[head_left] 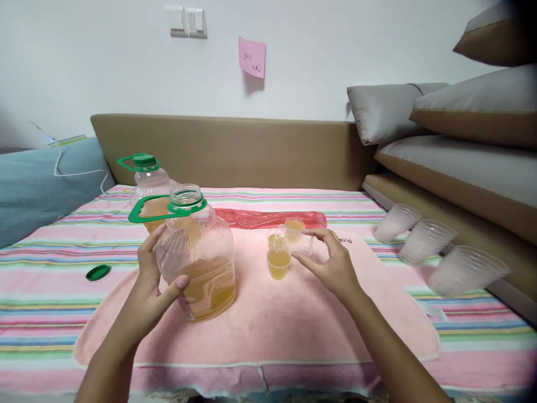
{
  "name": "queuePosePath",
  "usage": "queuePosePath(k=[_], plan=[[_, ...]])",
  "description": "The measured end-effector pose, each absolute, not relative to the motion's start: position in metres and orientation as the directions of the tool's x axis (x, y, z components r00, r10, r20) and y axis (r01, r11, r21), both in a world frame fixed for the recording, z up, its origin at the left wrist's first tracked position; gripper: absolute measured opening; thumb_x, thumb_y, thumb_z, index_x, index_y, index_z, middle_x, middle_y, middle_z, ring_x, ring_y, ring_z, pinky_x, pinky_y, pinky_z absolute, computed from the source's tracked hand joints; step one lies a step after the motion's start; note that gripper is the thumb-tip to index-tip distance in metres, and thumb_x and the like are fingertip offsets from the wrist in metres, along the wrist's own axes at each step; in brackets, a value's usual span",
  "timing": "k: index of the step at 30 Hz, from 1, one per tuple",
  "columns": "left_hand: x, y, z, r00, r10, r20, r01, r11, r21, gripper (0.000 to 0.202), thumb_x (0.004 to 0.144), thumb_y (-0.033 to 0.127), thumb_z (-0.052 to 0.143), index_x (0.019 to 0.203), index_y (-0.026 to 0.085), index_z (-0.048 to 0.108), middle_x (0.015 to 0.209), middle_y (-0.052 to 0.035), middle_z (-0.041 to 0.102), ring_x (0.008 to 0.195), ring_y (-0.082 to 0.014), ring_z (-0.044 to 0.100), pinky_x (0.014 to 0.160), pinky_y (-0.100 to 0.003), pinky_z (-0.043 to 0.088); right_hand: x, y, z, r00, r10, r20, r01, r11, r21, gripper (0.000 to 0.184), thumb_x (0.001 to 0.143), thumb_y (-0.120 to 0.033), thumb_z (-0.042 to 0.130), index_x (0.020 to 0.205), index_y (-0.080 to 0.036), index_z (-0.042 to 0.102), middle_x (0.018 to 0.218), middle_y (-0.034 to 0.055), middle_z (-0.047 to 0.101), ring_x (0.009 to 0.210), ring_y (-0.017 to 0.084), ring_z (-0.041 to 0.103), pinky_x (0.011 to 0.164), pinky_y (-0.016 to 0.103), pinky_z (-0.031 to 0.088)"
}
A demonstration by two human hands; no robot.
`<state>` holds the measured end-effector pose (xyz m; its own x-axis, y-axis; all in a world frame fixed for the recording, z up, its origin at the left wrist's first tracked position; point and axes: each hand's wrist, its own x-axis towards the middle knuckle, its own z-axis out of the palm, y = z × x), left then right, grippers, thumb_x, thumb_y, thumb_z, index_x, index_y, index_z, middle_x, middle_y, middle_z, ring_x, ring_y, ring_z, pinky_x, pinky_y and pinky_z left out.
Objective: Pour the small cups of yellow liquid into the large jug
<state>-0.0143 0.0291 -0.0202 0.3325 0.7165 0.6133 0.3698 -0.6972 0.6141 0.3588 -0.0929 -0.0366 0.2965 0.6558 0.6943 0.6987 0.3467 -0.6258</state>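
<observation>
A clear plastic jug [210, 246], uncapped and with a green handle ring, stands on the pink mat [268, 330]. It is partly filled with yellowish liquid. My left hand [157, 285] is wrapped round its near left side. On the right, the fingers of my right hand [333, 266] pinch a clear plastic cup [300, 244], which lies tipped sideways and looks empty. Just below its mouth is a small cup [278, 267] of yellowish liquid. Two more filled cups show behind, one small cup [273, 240] partly hidden by the tipped one and another cup [295, 225] farther back.
A green cap [98, 272] lies on the striped cloth at left. Behind the jug stands a second, capped jug [149, 179]. A red plastic bag [268, 219] stretches across the back. Three stacks of clear cups, the nearest stack [465, 271] included, lie at right beside piled cushions [470, 154].
</observation>
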Motion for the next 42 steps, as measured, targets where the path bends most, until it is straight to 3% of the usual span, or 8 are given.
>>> queuePosePath(k=[6,12,16,19,26,33,37,42], plan=[[-0.015,0.029,-0.02,0.34,0.715,0.611,0.357,-0.699,0.619,0.093,0.092,0.068,0.068,0.167,0.04,0.021,0.171,-0.0119,0.028,0.158,-0.0494,0.031,0.124,-0.083,0.024,0.357,-0.089,-0.033,0.159,0.634,0.757,0.755,0.416,-0.507,0.034,0.101,-0.049,0.08,0.13,-0.034,0.069,0.119,0.0021,0.069,0.108,0.03,0.064,0.095,0.047,0.052],[-0.015,0.029,-0.02,0.343,0.712,0.613,0.368,-0.702,0.61,0.092,0.092,0.068,0.067,0.167,0.041,0.021,0.171,-0.0112,0.028,0.16,-0.0485,0.03,0.126,-0.08,0.025,0.353,-0.079,-0.038,0.132,0.667,0.733,0.737,0.429,-0.523,0.049,0.106,-0.045,0.072,0.152,-0.037,0.057,0.131,0.0059,0.064,0.119,0.031,0.062,0.104,0.053,0.051],[-0.015,0.028,-0.02,0.348,0.725,0.595,0.373,-0.689,0.621,0.092,0.092,0.067,0.068,0.166,0.044,0.019,0.172,-0.0099,0.027,0.16,-0.0481,0.03,0.126,-0.08,0.026,0.349,-0.072,-0.044,0.274,0.637,0.721,0.62,0.456,-0.639,0.062,0.094,-0.045,0.086,0.141,-0.03,0.048,0.126,0.007,0.067,0.119,0.03,0.065,0.104,0.053,0.053],[-0.016,0.028,-0.021,0.341,0.741,0.579,0.384,-0.672,0.634,0.094,0.091,0.068,0.069,0.166,0.043,0.019,0.173,-0.0098,0.026,0.161,-0.0486,0.029,0.126,-0.081,0.024,0.346,-0.07,-0.047,0.34,0.6,0.724,0.581,0.472,-0.663,0.059,0.09,-0.044,0.089,0.129,-0.029,0.047,0.122,0.0073,0.068,0.117,0.03,0.067,0.104,0.052,0.054],[-0.018,0.028,-0.022,0.34,0.747,0.571,0.376,-0.665,0.645,0.103,0.09,0.068,0.07,0.169,0.039,0.011,0.172,-0.0146,0.025,0.16,-0.0482,0.03,0.126,-0.08,0.024,0.341,-0.075,-0.041,0.377,0.538,0.754,0.6,0.478,-0.641,0.056,0.091,-0.04,0.089,0.131,-0.03,0.051,0.125,0.0052,0.07,0.12,0.029,0.068,0.107,0.052,0.052],[-0.017,0.027,-0.022,0.332,0.744,0.58,0.365,-0.668,0.648,0.102,0.089,0.07,0.07,0.169,0.038,0.014,0.171,-0.0148,0.028,0.158,-0.0499,0.031,0.124,-0.082,0.024,0.345,-0.078,-0.032,0.273,0.564,0.779,0.722,0.415,-0.553,0.032,0.096,-0.046,0.083,0.117,-0.029,0.066,0.117,0.0037,0.072,0.109,0.03,0.068,0.096,0.049,0.055],[-0.017,0.028,-0.022,0.337,0.743,0.578,0.363,-0.669,0.648,0.097,0.089,0.069,0.07,0.167,0.04,0.019,0.172,-0.0132,0.029,0.159,-0.049,0.031,0.124,-0.083,0.024,0.343,-0.076,-0.035,0.328,0.562,0.759,0.665,0.434,-0.608,0.044,0.093,-0.043,0.086,0.126,-0.029,0.06,0.123,0.0048,0.071,0.116,0.031,0.068,0.104,0.052,0.053],[-0.016,0.028,-0.02,0.343,0.736,0.584,0.367,-0.677,0.638,0.098,0.089,0.071,0.069,0.167,0.037,0.019,0.172,-0.0147,0.029,0.159,-0.0477,0.033,0.125,-0.081,0.025,0.336,-0.074,-0.035,0.306,0.489,0.817,0.638,0.532,-0.557,0.058,0.094,-0.037,0.085,0.138,-0.031,0.047,0.125,0.0056,0.069,0.118,0.029,0.069,0.107,0.053,0.052]])
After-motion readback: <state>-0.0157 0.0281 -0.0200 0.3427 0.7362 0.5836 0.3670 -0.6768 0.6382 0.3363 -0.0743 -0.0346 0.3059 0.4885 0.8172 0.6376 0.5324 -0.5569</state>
